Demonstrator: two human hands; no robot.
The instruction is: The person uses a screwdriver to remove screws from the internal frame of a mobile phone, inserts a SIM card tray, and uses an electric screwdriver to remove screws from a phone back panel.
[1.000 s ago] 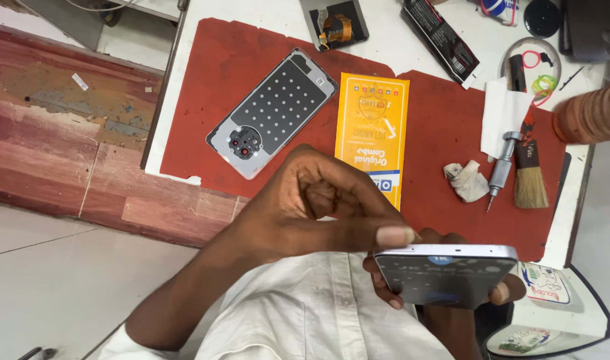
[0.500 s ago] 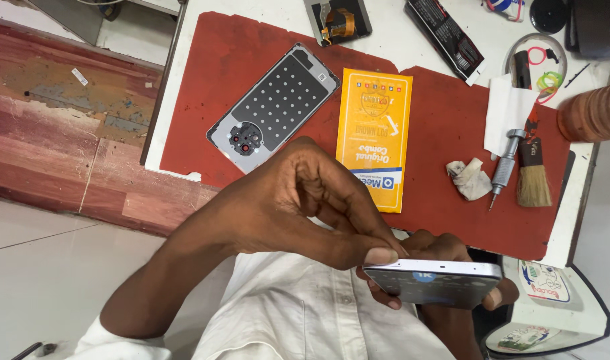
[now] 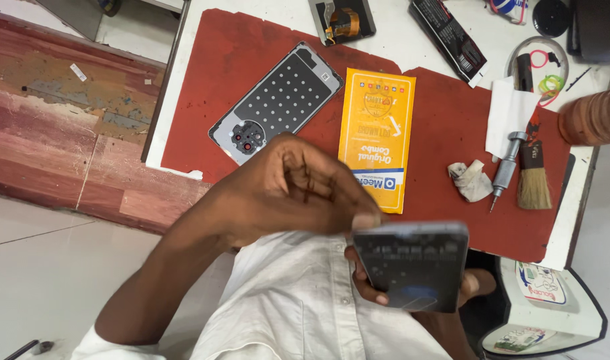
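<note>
Tilted flatter since before, glossy rectangular phone [image 3: 412, 265] stays gripped by both hands: left [image 3: 285, 190], right [image 3: 418, 293].

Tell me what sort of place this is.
Probably a phone repair bench. A phone back cover lies removed on a red work mat, a precision screwdriver and small brush sit nearby, and both hands hold a phone.

A white bench [image 3: 412, 40] carries a red mat [image 3: 445, 127], a black flat box [image 3: 450, 38] and tools.
</note>
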